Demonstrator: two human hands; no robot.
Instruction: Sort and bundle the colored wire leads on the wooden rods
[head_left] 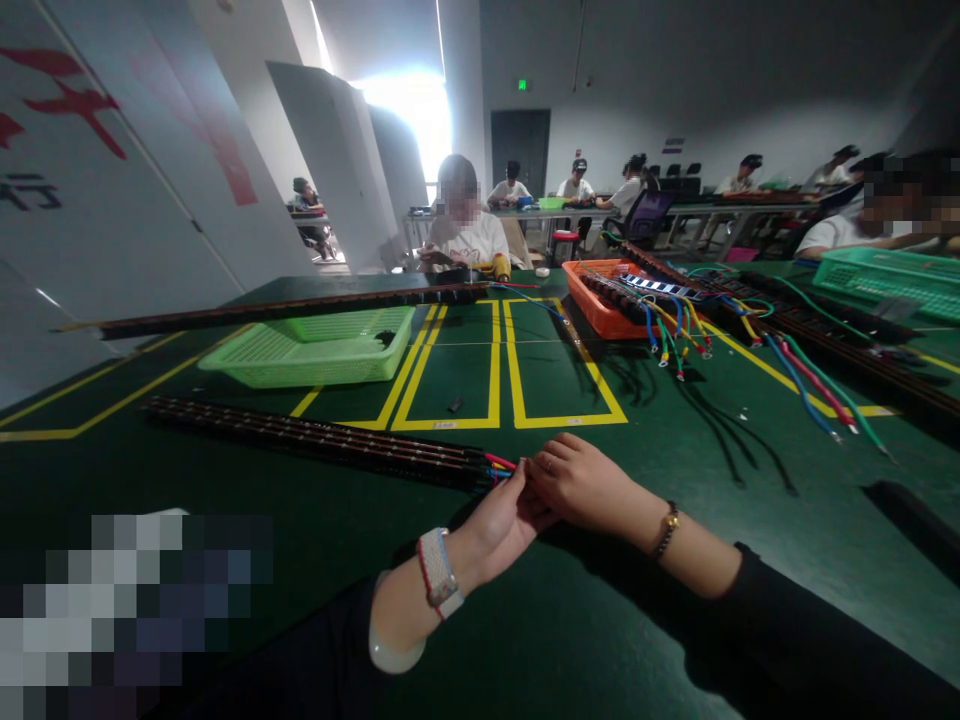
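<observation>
My left hand [499,522], with a banded watch at the wrist, is closed on the coloured wires [501,466] at the right end of a long dark busbar strip [322,435]. The strip lies slantwise on the green table, with thin brown rails along it. Red, yellow and blue wires come out of its end and run in between my fingers. My right hand [581,487], wearing a beaded bracelet, meets the left one there, its fingers pinched together. The wire ends are hidden by my fingers, so I cannot tell exactly what the right hand grips.
A light green basket [307,365] stands at the left. An orange basket [607,318] holds strips with lugged wires [675,335] hanging out. Another long strip [300,308] crosses the back. More strips lie at right, beside a teal basket [885,285]. A person [466,235] sits opposite.
</observation>
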